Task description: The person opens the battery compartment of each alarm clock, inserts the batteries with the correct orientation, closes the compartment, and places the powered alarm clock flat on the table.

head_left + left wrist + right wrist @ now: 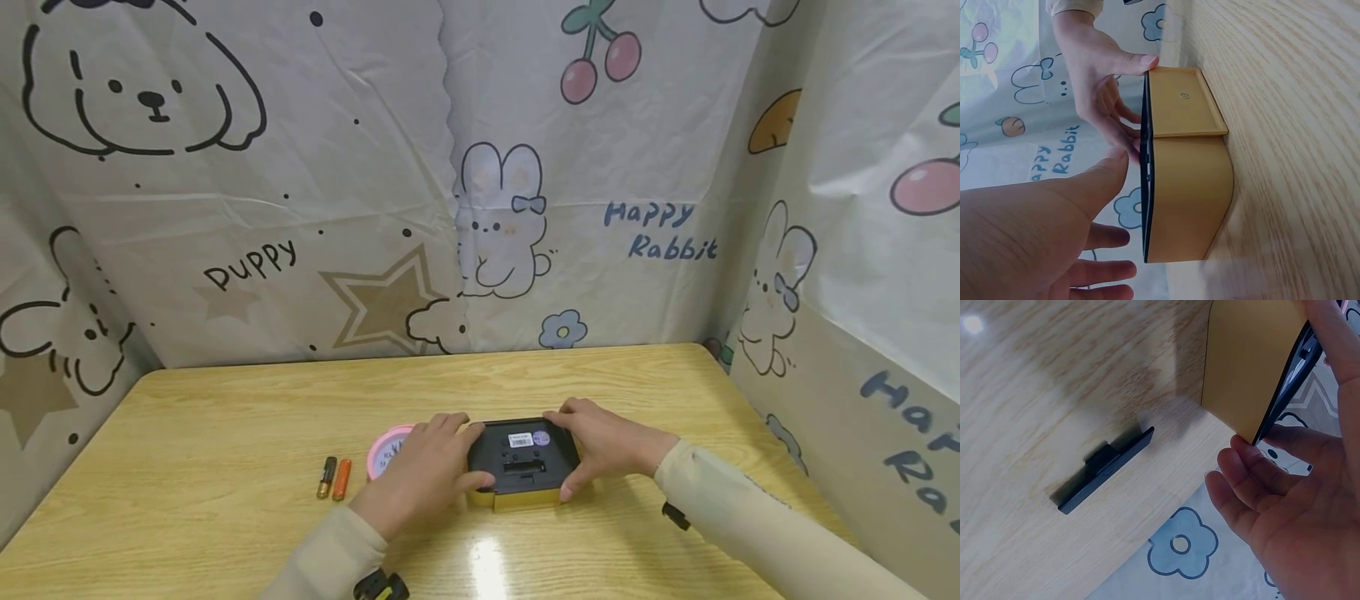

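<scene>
A gold-sided case (525, 454) with a black face lies on the table, face up. That face has a narrow recessed slot, a white label and a purple round sticker. My right hand (611, 437) grips the case's right end, thumb at the front corner and fingers at the back corner. My left hand (423, 467) is at its left end, thumb by the front edge. In the left wrist view the left fingers (1104, 272) are extended just above the black face. A thin black cover with a tab (1107, 469) lies on the table near the right hand.
Two batteries, one black and copper (326, 477) and one orange (342, 480), lie on the left. A pink-rimmed round clock (381, 450) is partly hidden behind my left hand. Printed cloth walls (360, 167) stand behind and beside the wooden table (247, 417).
</scene>
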